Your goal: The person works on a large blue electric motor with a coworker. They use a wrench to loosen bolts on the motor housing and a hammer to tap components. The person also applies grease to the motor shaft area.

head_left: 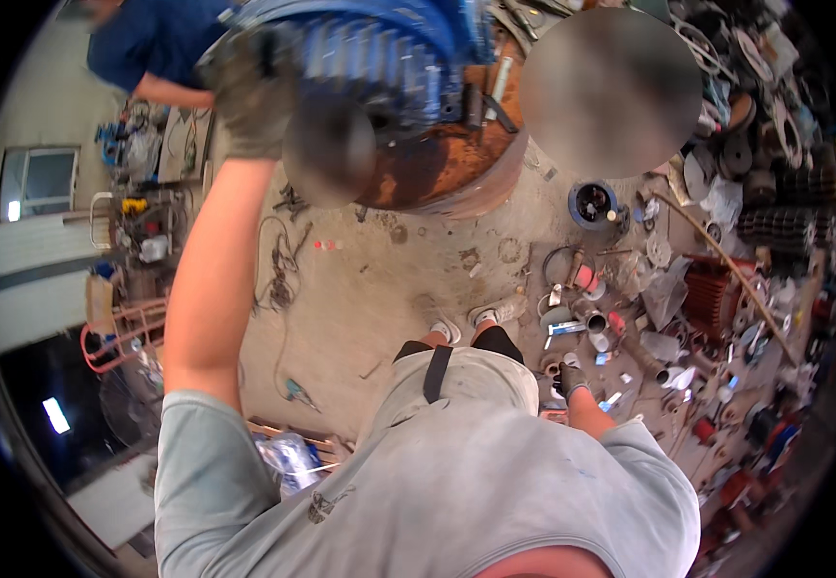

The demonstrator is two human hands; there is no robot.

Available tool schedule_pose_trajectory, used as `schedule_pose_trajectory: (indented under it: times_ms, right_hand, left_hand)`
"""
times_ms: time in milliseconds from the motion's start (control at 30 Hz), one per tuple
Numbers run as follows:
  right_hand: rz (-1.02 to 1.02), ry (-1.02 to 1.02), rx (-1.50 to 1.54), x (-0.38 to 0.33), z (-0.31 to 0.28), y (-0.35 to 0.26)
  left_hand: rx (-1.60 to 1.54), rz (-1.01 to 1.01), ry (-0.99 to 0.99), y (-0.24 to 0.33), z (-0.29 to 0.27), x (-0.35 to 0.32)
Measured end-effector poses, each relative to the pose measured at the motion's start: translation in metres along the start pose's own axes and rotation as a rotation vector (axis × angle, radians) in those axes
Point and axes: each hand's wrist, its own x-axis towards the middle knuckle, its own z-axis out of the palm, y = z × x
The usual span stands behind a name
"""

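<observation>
A large blue electric motor with a ribbed housing (379, 63) lies on a rusty round metal stand (437, 173) in front of me. My left hand (256, 96), in a dirty grey work glove, reaches far forward to the motor's left end. Motion smears its fingers, so whether it grips the casing does not show. Low at my right side hangs my right hand (569, 380), in a dark glove and away from the motor. Its fingers are small and partly hidden. A dark short bar (474, 104) rests on the stand beside the motor.
A person in a dark blue shirt (162, 48) stands at the far left, one arm near the motor. Scattered parts, pipes and a long wooden stick (726, 275) cover the right floor. A blue round housing (593, 204) sits nearby. Cable (281, 270) and a red-framed cart (129, 332) lie left.
</observation>
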Motion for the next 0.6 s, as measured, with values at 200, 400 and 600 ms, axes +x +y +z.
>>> schedule_pose_trajectory:
  times_ms: [200,400,600]
  right_hand:
    - [-0.117,0.114,-0.064,-0.114,-0.002,-0.058]
    - [-0.376,0.306,-0.530,-0.190,-0.067,-0.043]
    - [-0.362,0.406,-0.824,-0.264,-0.045,-0.044]
  left_hand:
    - [-0.520,-0.224,-0.149,0.017,-0.057,0.029]
    - [-0.956,-0.500,0.093,0.052,-0.166,-0.104]
    - [-1.015,-1.373,-0.658,0.061,-0.296,-0.463]
